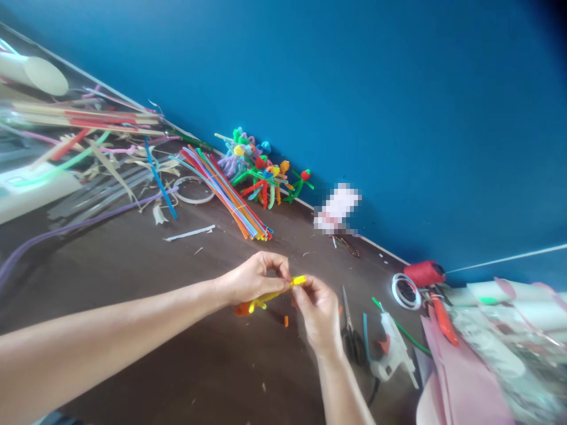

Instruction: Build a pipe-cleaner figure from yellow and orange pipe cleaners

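Note:
Both my hands meet over the dark table, pinching a small yellow pipe-cleaner figure [261, 303] with an orange end. My left hand [254, 277] is closed round its middle, thumb and forefinger together. The fingertips of my right hand [318, 304] pinch near the yellow tip that sticks up between the hands. Part of the figure is hidden behind my left fingers. A short orange snippet [286, 321] lies on the table just below. To the right of my right hand are black-handled scissors [352, 336] and a white glue gun [393, 348].
A banded bundle of coloured pipe cleaners [228, 195] lies beyond my hands, beside several finished pipe-cleaner figures [266, 171] against the blue wall [376, 106]. Loose strips and sticks [97, 118] clutter the left. Red thread [423, 273], tape rolls [406, 292] and pink sheets [465, 378] are at right.

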A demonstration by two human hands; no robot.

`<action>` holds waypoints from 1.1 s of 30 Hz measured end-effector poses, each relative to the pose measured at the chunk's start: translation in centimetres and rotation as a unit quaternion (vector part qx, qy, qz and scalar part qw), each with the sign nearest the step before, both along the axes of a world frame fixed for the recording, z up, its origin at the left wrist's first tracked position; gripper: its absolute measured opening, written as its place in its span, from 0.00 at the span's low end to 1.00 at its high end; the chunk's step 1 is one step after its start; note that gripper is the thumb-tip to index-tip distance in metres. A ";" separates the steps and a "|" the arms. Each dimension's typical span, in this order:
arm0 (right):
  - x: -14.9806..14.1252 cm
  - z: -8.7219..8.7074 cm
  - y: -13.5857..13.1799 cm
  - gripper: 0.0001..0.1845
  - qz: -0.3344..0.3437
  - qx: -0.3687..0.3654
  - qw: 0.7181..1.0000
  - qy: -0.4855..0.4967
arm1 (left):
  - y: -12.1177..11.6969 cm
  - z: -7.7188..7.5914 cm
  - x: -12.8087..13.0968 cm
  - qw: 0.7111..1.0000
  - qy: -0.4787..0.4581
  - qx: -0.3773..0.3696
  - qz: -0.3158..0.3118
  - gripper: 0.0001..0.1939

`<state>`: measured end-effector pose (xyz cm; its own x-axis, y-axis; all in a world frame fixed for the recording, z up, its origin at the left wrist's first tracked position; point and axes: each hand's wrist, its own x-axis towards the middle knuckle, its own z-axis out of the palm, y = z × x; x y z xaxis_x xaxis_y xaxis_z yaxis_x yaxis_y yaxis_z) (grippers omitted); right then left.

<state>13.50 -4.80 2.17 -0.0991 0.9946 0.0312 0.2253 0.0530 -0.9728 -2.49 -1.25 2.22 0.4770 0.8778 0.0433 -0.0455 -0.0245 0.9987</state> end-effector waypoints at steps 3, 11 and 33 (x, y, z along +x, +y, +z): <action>-0.1 0.2 0.0 0.09 -0.007 0.003 1.000 -0.028 | 0.0 0.2 0.0 0.999 0.028 0.032 0.007 0.04; -0.4 0.2 0.0 0.06 -0.034 -0.001 0.999 -0.039 | -0.2 -0.1 0.4 0.995 0.063 0.050 0.055 0.03; 0.5 -2.1 1.5 0.15 -0.002 -0.162 0.966 0.200 | 1.9 -2.1 -0.1 0.872 -0.327 -0.364 0.003 0.07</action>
<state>14.02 -3.28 0.03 -0.1394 0.9588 -0.2475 -0.1718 -0.2696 -0.9475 -2.59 0.66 0.13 0.5545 0.7889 -0.2649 -0.6138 0.6026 0.5099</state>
